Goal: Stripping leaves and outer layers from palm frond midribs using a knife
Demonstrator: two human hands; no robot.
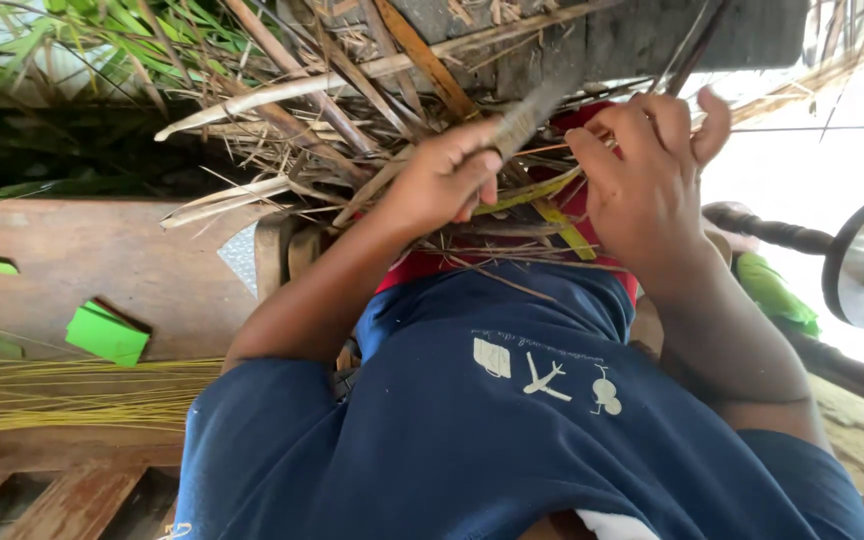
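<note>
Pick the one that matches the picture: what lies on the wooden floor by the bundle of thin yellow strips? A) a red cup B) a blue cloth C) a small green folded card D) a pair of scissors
C: a small green folded card lies on the wooden floor, just above the bundle of thin yellow strips.

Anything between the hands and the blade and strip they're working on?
Nothing visible. The left hand is closed around the knife, and the right hand pinches the thin leaf strip directly. Dry leaves and stalks crowd behind and to the left, not between hands and strip.
</note>
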